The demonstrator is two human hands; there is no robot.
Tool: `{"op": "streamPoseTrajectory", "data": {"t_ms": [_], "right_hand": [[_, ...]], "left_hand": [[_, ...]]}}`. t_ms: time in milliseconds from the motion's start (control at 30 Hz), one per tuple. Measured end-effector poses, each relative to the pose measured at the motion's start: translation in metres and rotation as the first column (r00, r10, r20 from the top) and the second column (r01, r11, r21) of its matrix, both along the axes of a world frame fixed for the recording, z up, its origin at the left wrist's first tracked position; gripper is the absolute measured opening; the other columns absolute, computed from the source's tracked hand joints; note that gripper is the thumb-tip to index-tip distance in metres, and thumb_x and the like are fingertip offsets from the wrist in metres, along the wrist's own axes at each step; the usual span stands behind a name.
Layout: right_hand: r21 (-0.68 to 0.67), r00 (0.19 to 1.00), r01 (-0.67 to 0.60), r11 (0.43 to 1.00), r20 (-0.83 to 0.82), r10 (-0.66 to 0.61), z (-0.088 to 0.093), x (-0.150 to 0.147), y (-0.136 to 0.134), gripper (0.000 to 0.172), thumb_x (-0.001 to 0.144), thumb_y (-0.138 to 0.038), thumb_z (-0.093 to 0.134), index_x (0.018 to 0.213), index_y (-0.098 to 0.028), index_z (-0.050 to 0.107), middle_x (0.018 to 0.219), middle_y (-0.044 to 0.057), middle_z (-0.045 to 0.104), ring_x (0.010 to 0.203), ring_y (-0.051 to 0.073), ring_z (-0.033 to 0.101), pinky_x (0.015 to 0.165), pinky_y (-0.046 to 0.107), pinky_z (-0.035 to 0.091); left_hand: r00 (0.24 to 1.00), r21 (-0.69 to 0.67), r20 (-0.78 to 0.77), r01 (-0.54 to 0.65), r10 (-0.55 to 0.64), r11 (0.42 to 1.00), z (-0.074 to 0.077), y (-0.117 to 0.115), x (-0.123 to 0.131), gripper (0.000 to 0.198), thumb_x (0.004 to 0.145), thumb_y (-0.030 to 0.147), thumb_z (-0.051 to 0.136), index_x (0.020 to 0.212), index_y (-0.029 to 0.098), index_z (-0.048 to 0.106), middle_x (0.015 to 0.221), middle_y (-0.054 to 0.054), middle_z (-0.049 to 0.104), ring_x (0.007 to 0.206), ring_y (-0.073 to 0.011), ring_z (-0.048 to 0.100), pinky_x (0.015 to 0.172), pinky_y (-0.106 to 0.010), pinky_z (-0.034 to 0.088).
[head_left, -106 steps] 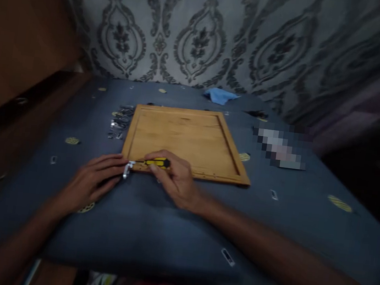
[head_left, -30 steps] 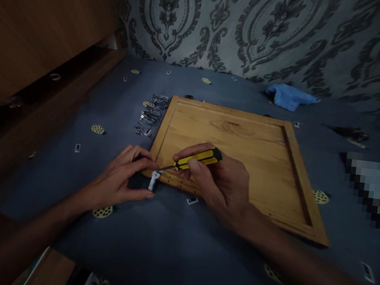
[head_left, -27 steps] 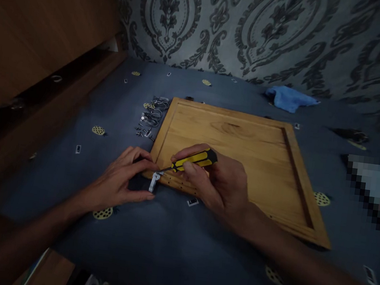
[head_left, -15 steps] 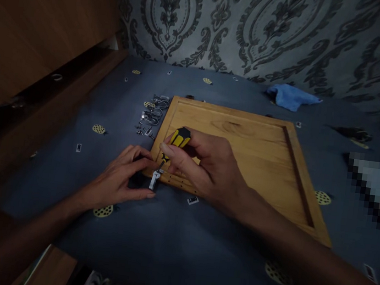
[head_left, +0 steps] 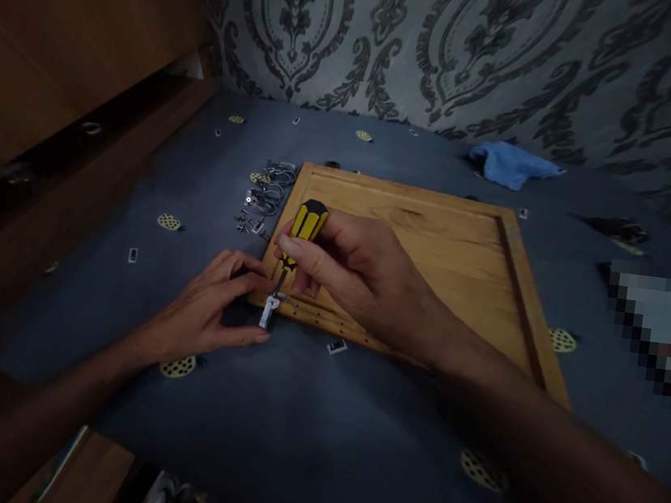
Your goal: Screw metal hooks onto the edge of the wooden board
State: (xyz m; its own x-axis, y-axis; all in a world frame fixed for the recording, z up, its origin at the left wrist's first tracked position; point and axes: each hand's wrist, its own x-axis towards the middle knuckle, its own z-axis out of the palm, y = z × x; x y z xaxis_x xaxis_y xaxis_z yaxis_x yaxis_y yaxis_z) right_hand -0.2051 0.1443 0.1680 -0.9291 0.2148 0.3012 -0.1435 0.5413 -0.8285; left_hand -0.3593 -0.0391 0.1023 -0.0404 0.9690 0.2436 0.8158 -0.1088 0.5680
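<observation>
One right hand (head_left: pixel 370 268) closed round a yellow-and-black screwdriver (head_left: pixel 310 222), tip down at a metal fitting (head_left: pixel 267 313) on the near left corner of a framed wooden panel (head_left: pixel 457 254), left hand (head_left: pixel 204 301) with thumb and forefinger parted around the fitting, contact unclear

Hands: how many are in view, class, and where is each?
2: the left hand at the near left corner of the wooden panel; the right hand gripping the yellow-black screwdriver.
</observation>
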Motion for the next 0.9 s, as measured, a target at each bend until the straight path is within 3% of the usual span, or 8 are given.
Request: {"op": "streamPoseTrajectory", "data": {"t_ms": [133,400,533,733,900], "right_hand": [[0.076,1.000,0.019,0.997,-0.011,-0.018,-0.002,-0.001,-0.001,0.034,0.107,-0.040,0.055,0.085,-0.017,0.065,0.067,-0.001,0.060,0.063,0.013,0.056,0.061,0.029,0.041],[0.066,0.997,-0.003,0.998,-0.076,0.008,-0.008,-0.002,-0.006,0.030,0.106,-0.039,0.059,0.089,-0.016,0.067,0.070,-0.002,0.061,0.064,0.012,0.056,0.061,0.027,0.041],[0.057,0.992,-0.005,0.998,-0.125,0.012,-0.011,-0.002,-0.012,0.032,0.107,-0.041,0.057,0.086,-0.018,0.063,0.072,-0.002,0.060,0.064,0.010,0.056,0.062,0.025,0.042],[0.175,0.956,0.092,0.980,-0.290,-0.038,-0.014,-0.004,-0.022,0.039,0.109,-0.035,0.054,0.074,-0.019,0.049,0.068,-0.005,0.048,0.062,0.007,0.048,0.063,0.023,0.039],[0.146,0.968,0.083,0.986,-0.248,-0.044,-0.012,-0.004,-0.020,0.034,0.107,-0.035,0.060,0.078,-0.017,0.057,0.068,-0.004,0.054,0.061,0.008,0.050,0.059,0.024,0.039]], "left_hand": [[1.000,0.010,-0.009,-0.009,0.009,1.000,-0.003,0.000,0.000,0.041,0.099,0.052,0.070,0.127,0.022,0.065,0.129,-0.009,0.061,0.123,-0.0298,0.058,0.104,-0.045,0.047],[1.000,0.026,-0.011,-0.008,0.009,1.000,-0.006,0.000,-0.001,0.042,0.099,0.055,0.068,0.128,0.024,0.065,0.131,-0.009,0.063,0.122,-0.0301,0.060,0.102,-0.044,0.052],[0.999,0.013,-0.051,-0.018,0.018,1.000,-0.004,0.000,-0.001,0.049,0.101,0.063,0.060,0.130,0.024,0.065,0.130,-0.010,0.063,0.118,-0.0304,0.060,0.100,-0.045,0.052],[0.997,-0.020,-0.051,-0.056,0.055,0.998,-0.002,0.001,0.002,0.052,0.098,0.066,0.063,0.129,0.025,0.069,0.112,-0.008,0.063,0.107,-0.0301,0.060,0.091,-0.044,0.054],[0.999,-0.047,-0.008,-0.052,0.052,0.998,-0.002,0.001,0.002,0.048,0.096,0.060,0.069,0.128,0.024,0.069,0.128,-0.009,0.063,0.120,-0.0315,0.058,0.103,-0.046,0.052]]}}
